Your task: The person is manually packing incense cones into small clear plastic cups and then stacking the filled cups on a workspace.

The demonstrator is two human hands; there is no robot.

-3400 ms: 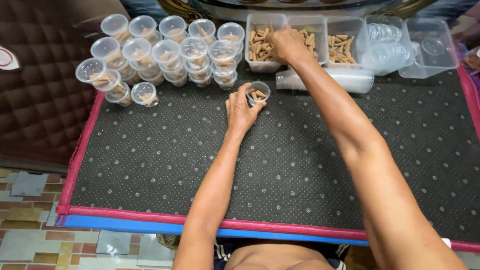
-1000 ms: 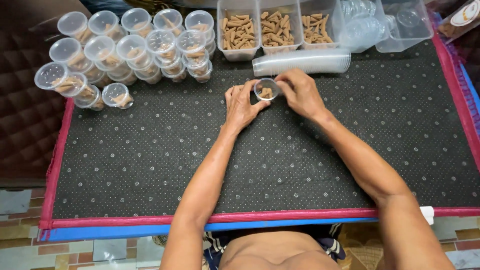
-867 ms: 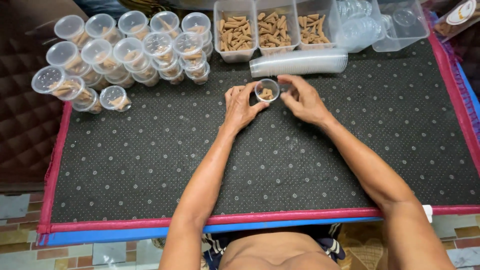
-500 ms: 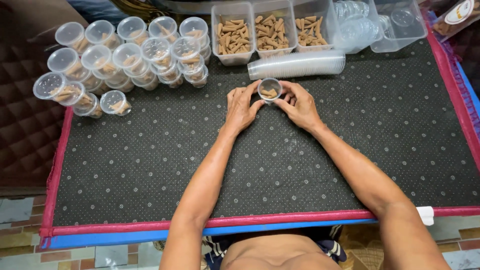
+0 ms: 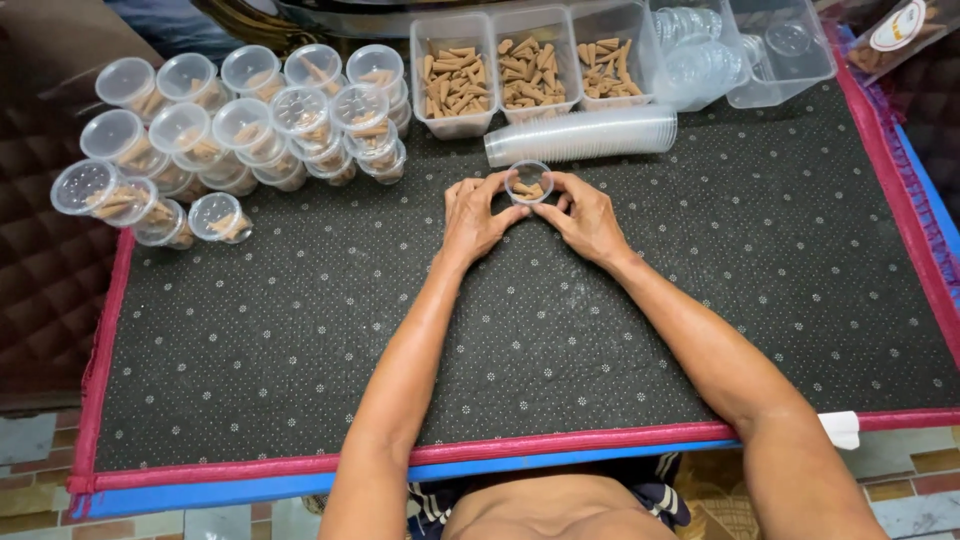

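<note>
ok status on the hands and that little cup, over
Left hand and right hand both pinching the small lidded cup on the mat. Brown cones inside. Sleeve of empty cups lies just behind, apart.

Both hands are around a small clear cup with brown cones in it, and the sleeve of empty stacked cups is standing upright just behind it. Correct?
Not quite. The sleeve of stacked cups lies on its side on the mat, as the head view shows. The rest holds: left hand and right hand close around the small clear cup holding brown cones.

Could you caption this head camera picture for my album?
Both hands, left hand and right hand, press a lid on a small cup.
</note>
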